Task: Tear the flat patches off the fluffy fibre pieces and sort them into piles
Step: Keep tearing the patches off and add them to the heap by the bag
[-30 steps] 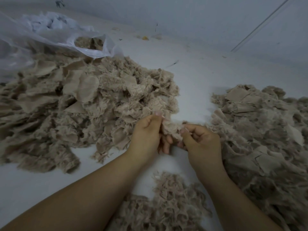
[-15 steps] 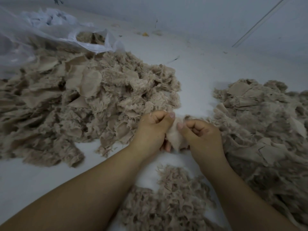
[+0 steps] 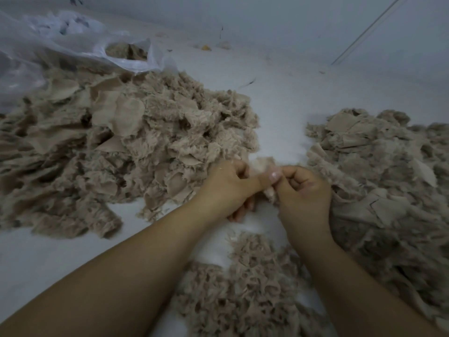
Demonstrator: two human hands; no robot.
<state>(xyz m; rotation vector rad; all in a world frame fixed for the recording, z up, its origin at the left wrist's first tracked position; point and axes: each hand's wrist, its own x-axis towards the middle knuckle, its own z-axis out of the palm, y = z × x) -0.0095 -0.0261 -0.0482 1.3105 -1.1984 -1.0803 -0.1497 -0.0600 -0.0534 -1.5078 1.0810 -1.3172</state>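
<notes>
Left hand (image 3: 227, 188) and right hand (image 3: 303, 190) both pinch 1 fluffy fibre piece (image 3: 263, 165) between them; piles lie at 9 (image 3: 121, 147), 3 (image 3: 388, 171) and 6 o'clock (image 3: 245, 295).

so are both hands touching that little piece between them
Touching. The head view shows the left hand and right hand both pinching the small fibre piece, fingers curled round it.
</notes>
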